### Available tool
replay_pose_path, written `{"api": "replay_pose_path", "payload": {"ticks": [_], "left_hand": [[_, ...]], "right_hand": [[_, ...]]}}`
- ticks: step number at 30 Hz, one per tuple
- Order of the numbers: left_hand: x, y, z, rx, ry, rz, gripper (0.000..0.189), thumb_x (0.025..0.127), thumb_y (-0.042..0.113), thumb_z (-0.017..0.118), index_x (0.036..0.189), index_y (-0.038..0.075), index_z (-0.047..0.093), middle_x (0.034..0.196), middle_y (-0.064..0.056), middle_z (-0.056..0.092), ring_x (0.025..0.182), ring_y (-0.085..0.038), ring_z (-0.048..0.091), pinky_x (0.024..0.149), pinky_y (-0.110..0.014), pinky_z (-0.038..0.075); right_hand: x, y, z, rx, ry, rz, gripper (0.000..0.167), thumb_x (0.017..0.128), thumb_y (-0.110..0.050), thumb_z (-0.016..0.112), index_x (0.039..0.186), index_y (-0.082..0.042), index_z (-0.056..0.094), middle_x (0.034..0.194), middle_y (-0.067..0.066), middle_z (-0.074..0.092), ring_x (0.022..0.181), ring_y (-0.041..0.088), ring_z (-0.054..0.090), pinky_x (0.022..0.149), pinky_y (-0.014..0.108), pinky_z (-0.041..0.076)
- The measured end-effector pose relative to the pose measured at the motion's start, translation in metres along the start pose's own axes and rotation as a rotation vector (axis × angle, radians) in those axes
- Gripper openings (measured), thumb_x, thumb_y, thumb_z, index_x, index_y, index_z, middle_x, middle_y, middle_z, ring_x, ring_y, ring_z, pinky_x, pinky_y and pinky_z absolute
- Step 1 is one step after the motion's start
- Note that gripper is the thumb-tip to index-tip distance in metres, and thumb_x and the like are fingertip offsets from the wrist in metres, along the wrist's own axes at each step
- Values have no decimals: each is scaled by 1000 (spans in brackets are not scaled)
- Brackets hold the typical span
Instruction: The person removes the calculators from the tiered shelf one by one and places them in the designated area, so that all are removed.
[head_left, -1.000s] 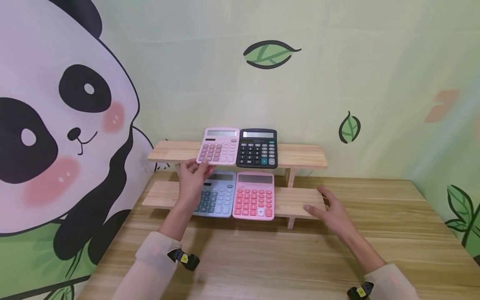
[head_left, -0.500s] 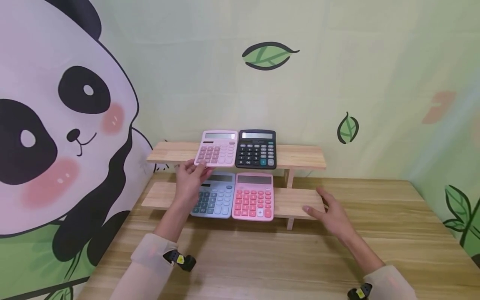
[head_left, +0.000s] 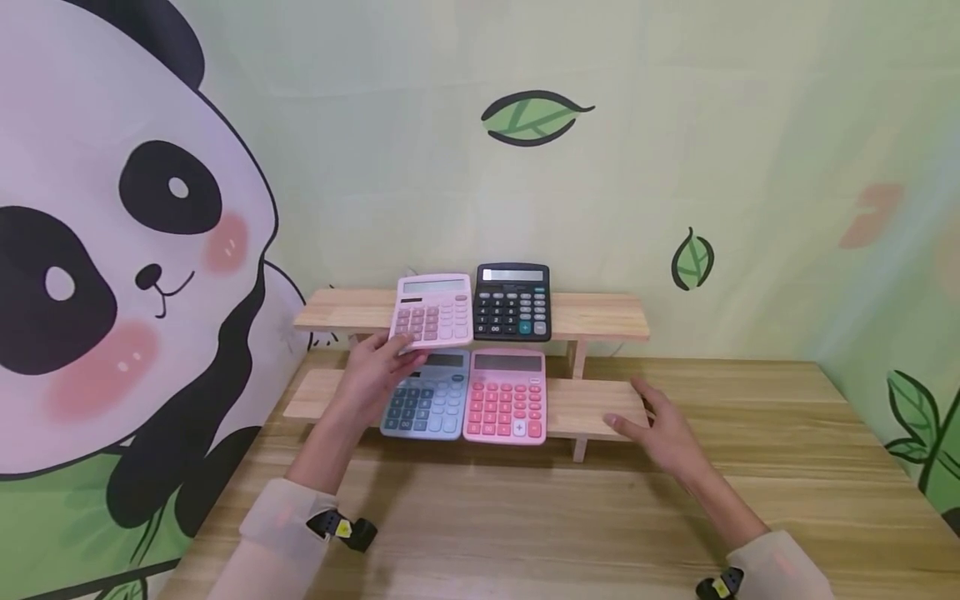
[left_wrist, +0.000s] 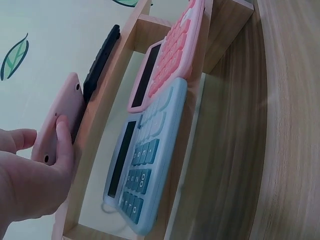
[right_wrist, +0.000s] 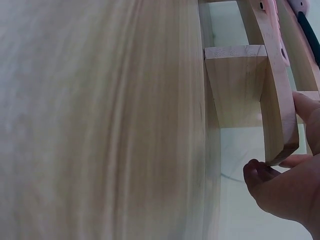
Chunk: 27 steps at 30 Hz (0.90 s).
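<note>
Pale pink calculator [head_left: 431, 310] shifts toward you, pinched in your left hand [head_left: 375, 367]; your right hand [head_left: 670, 431] grips end of lower shelf [head_left: 588, 406].

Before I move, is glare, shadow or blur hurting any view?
Head view: a bright patch on the display of the black calculator, soft shadows on the table. Left wrist view: dimmer, with the underside of the pale pink calculator in shade. Right wrist view: table hazy and blurred toward the left edge, wooden stand crisper.
</note>
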<state>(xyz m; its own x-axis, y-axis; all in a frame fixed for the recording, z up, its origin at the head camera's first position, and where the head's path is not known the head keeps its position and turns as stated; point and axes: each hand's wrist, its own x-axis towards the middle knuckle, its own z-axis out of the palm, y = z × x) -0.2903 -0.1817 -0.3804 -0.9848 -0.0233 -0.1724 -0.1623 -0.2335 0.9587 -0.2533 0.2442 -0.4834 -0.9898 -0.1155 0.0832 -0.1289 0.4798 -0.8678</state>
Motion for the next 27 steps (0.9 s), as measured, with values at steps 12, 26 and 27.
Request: {"api": "replay_pose_path", "payload": {"ticks": [12, 26, 27], "left_hand": [[-27, 1, -24, 45, -143, 21, 67, 110, 15, 60, 166, 6, 24, 153, -19, 49, 130, -28, 63, 107, -34, 54], [-82, -24, -109, 206, -373, 3, 70, 106, -2, 58, 160, -8, 14, 148, -22, 49, 123, -20, 66, 108, -42, 54], [-85, -27, -115, 213, -380, -6, 70, 106, -1, 59, 159, -9, 13, 146, -20, 51, 122, -20, 66, 108, -42, 53]], "right_hand": [[2, -6, 4, 5, -13, -9, 96, 101, -39, 74, 164, 8, 19, 169, 34, 20, 152, 50, 30, 120, 63, 36], [1, -4, 1, 29, -9, -6, 97, 100, -35, 76, 164, 9, 18, 167, 36, 21, 151, 51, 32, 118, 63, 38], [1, -4, 0, 28, -7, -4, 97, 100, -35, 76, 164, 9, 18, 168, 36, 21, 151, 51, 31, 119, 63, 37]]}}
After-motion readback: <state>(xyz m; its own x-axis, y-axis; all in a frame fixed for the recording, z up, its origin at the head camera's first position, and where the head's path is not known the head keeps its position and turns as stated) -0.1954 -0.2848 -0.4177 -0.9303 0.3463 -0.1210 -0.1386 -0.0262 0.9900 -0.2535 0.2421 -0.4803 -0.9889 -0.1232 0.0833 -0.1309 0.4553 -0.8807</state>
